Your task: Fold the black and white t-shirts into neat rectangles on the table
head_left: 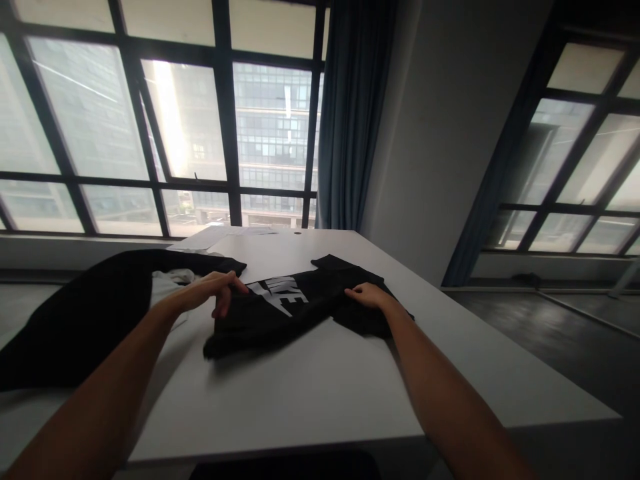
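Note:
A black T-shirt (280,310) with white lettering lies partly folded on the white table (320,387). My left hand (215,288) pinches the shirt's left edge, fingers curled down onto the cloth. Resting on the right part of the shirt near a sleeve, my right hand (367,295) has its fingers bent and pressing the fabric. Both forearms reach in from the near edge.
A large black garment (85,313) covers the table's left side, with a white cloth (167,283) showing beside it. Papers (235,233) lie at the far edge by the window. A blue curtain (350,113) hangs behind. The table's right edge drops to dark floor.

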A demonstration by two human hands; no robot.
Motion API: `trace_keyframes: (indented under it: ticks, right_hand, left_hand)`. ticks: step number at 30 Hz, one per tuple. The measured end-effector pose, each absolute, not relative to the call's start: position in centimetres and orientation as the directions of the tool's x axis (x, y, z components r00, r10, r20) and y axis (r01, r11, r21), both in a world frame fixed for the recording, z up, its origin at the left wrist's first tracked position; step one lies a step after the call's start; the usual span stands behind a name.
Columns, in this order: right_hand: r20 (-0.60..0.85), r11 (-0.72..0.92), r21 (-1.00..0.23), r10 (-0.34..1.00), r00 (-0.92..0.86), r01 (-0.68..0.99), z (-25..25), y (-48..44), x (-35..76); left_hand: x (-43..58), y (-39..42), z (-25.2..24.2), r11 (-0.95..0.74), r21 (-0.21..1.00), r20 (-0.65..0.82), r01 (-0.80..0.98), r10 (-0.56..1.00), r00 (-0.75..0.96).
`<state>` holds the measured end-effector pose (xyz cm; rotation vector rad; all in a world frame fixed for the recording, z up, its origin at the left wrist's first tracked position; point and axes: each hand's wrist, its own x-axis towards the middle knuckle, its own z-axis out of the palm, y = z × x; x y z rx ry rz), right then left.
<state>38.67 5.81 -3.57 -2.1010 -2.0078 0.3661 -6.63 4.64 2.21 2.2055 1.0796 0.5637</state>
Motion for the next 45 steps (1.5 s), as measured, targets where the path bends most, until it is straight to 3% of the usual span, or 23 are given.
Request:
trace_keyframes:
  ticks: [2,6,10,12,16,19,23,27,30,35,39,42,45]
  right_hand:
    - [-0.004,0.022,-0.351,1.000,-0.025,0.936,-3.0,5.5,38.3]
    - [0.002,0.061,-0.344,0.998,-0.064,0.937,-2.5,5.2,37.2]
    - [-0.049,0.046,-0.379,0.996,-0.070,0.924,-1.9,4.8,37.5]
    - [-0.063,0.117,-0.500,0.983,-0.171,0.858,-0.9,4.1,38.3]
    - [-0.095,0.253,-0.830,0.814,-0.574,0.496,1.4,2.2,40.4]
    - [-0.098,0.173,-0.897,0.820,-0.564,0.407,1.9,1.6,41.5]
    - [-0.100,0.053,-0.756,0.976,-0.195,0.653,0.1,2.7,41.3]
    - [-0.228,-0.031,-0.449,0.970,-0.082,0.893,-2.1,4.4,40.7]
    - [-0.317,-0.090,-0.324,0.948,-0.018,0.942,-2.8,5.7,41.4]
    - [-0.388,-0.203,-0.247,0.917,0.095,0.948,-2.2,7.4,45.0]
    - [-0.442,-0.164,-0.186,0.894,0.067,0.969,-1.1,7.5,46.4]
    - [-0.308,-0.074,-0.155,0.951,0.022,0.985,-0.8,7.6,45.3]
    - [-0.133,0.006,-0.132,0.991,-0.024,0.991,-1.4,8.2,43.5]
  left_hand:
    - [-6.1,5.2,1.0,-0.400,0.651,0.071,0.645,0.878,0.473]
    - [-3.4,6.0,-2.3,-0.401,0.347,0.095,0.848,0.915,0.393]
    - [-2.7,7.1,-4.8,-0.358,0.140,-0.066,0.923,0.927,0.369]
    - [-3.8,8.1,-5.3,-0.286,0.064,-0.088,0.956,0.953,0.291]
    - [-6.7,9.8,-5.2,-0.118,-0.050,0.121,0.992,0.985,0.123]
    - [-7.2,10.1,-4.9,-0.141,-0.044,0.197,0.989,0.969,0.147]
    - [-6.6,10.0,-5.5,-0.285,0.063,0.117,0.956,0.954,0.277]
    - [-7.1,10.6,-6.2,-0.347,0.154,0.014,0.925,0.937,0.349]
    - [-7.3,11.1,-6.1,-0.360,0.208,-0.113,0.910,0.915,0.388]
    - [-6.5,10.6,-5.7,-0.473,0.210,-0.245,0.856,0.822,0.515]
    - [-6.7,9.7,-4.5,-0.564,0.253,-0.378,0.786,0.690,0.617]
    - [-6.2,9.8,-3.7,-0.543,0.342,-0.322,0.767,0.699,0.639]
    - [-4.7,10.8,-4.0,-0.495,0.307,-0.147,0.813,0.820,0.554]
